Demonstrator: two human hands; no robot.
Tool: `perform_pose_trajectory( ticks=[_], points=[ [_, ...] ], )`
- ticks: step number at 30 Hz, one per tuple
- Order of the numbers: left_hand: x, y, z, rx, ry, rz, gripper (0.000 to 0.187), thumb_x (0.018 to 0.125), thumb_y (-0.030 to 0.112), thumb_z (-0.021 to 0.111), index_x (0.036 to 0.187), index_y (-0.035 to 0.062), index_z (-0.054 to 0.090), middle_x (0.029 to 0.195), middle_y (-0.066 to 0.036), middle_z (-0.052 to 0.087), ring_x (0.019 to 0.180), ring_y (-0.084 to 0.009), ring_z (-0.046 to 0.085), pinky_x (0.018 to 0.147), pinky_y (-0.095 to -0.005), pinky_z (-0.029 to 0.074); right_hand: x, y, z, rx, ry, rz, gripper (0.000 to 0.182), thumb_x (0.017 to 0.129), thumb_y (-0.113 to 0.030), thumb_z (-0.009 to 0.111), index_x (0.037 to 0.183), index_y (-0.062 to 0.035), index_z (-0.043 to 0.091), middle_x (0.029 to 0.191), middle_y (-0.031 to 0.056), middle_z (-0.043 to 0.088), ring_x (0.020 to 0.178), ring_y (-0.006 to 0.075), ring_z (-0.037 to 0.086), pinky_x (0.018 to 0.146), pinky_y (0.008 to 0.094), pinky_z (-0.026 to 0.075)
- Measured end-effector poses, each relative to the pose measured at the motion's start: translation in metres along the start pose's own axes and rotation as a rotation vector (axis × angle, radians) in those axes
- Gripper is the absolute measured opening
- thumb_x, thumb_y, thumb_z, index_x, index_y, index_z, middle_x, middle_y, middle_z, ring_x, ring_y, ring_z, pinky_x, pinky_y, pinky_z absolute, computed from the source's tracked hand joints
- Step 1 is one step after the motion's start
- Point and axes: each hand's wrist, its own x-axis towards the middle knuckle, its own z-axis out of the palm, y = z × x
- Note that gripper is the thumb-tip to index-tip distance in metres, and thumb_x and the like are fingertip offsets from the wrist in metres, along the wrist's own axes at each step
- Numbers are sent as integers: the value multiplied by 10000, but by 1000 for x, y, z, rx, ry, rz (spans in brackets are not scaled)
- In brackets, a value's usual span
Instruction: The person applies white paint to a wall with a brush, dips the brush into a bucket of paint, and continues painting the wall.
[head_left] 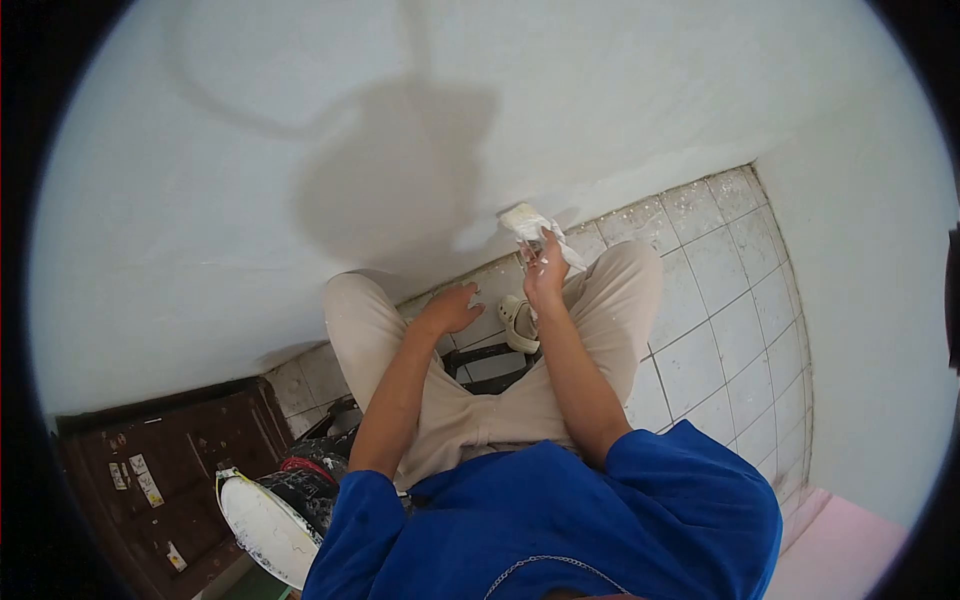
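Observation:
I sit facing a white wall (300, 150), knees apart in beige trousers. My right hand (545, 275) is raised between my knees and grips a paint-covered scraper (533, 226) whose white-coated blade touches the base of the wall. My left hand (452, 308) rests open with fingers spread near my left knee, holding nothing. A white shoe (519, 322) shows on the tiled floor between my legs.
A white-coated bucket (270, 525) stands at my lower left beside a dark brown door (150, 470). Grey tiled floor (730, 340) spattered with paint runs to the right, meeting a second white wall (870, 300). A dark stool frame (490, 357) is under me.

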Motion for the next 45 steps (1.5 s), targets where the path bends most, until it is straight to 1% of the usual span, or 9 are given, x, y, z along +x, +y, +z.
perform_pose_trajectory(
  ticks=[3, 6, 15, 21, 24, 26, 33, 36, 45],
  points=[
    [-2, -1, 2, 12, -1, 6, 462, 861, 332, 534, 1179, 2, 477, 1090, -231, 559, 1033, -370, 533, 879, -436, 424, 2, 2, 11, 65, -28, -20, 306, 827, -127, 596, 1092, -5, 505, 959, 109, 565, 759, 196, 584, 611, 269, 504],
    [-3, -7, 3, 15, 14, 28, 461, 867, 331, 533, 1158, -21, 478, 1080, -251, 563, 1011, -381, 539, 862, -436, 424, -3, -7, 6, 69, -84, 116, 318, 830, -129, 595, 1104, -1, 496, 955, 96, 561, 779, 195, 581, 639, 269, 504],
    [2, -4, 6, 9, 8, 31, 469, 862, 334, 544, 1165, -17, 477, 1059, -244, 571, 992, -375, 549, 849, -431, 431, -14, 3, 14, -71, -122, 16, 408, 834, -88, 581, 1218, -15, 463, 1098, 94, 562, 950, 194, 572, 748, 313, 486],
    [0, -5, 6, -6, 34, 29, 460, 861, 327, 548, 1163, -14, 483, 1053, -236, 574, 992, -367, 549, 852, -425, 431, -19, 1, 4, -116, -63, 53, 348, 822, -107, 607, 1132, -8, 485, 1022, 94, 568, 871, 188, 577, 724, 300, 511],
    [2, -4, 7, -11, 11, 39, 463, 862, 332, 542, 1179, 0, 483, 1080, -229, 566, 1021, -364, 538, 872, -426, 425, -7, 10, 5, -56, -213, 20, 335, 818, -113, 614, 1111, -4, 493, 994, 94, 570, 858, 184, 575, 727, 299, 504],
    [1, -2, 4, -4, -30, 10, 481, 862, 341, 531, 1216, 22, 472, 1137, -219, 548, 1081, -362, 517, 913, -430, 410, -25, -6, 19, -64, -209, -11, 333, 816, -111, 614, 1106, 1, 495, 997, 98, 568, 861, 184, 574, 724, 297, 499],
    [2, -1, 3, -18, 17, 29, 462, 859, 329, 548, 1175, -2, 483, 1074, -236, 569, 1005, -365, 547, 859, -419, 432, -19, 1, 8, -126, -142, -3, 357, 818, -97, 606, 1142, -7, 487, 1010, 107, 574, 869, 187, 572, 739, 296, 497],
    [3, -1, 1, 2, 10, 39, 464, 860, 331, 543, 1180, 1, 481, 1077, -234, 568, 1017, -366, 542, 867, -425, 429, -14, -1, 18, -151, -225, -11, 363, 820, -99, 603, 1152, -13, 484, 1010, 107, 579, 855, 191, 576, 733, 295, 498],
    [5, -3, 3, -36, 6, 21, 456, 855, 297, 563, 1194, 3, 481, 1055, -231, 574, 1003, -359, 549, 858, -421, 433, 1, 2, 7, -65, -87, 50, 361, 831, -131, 599, 1149, -5, 486, 1010, 111, 573, 811, 196, 591, 687, 294, 508]
  ],
)
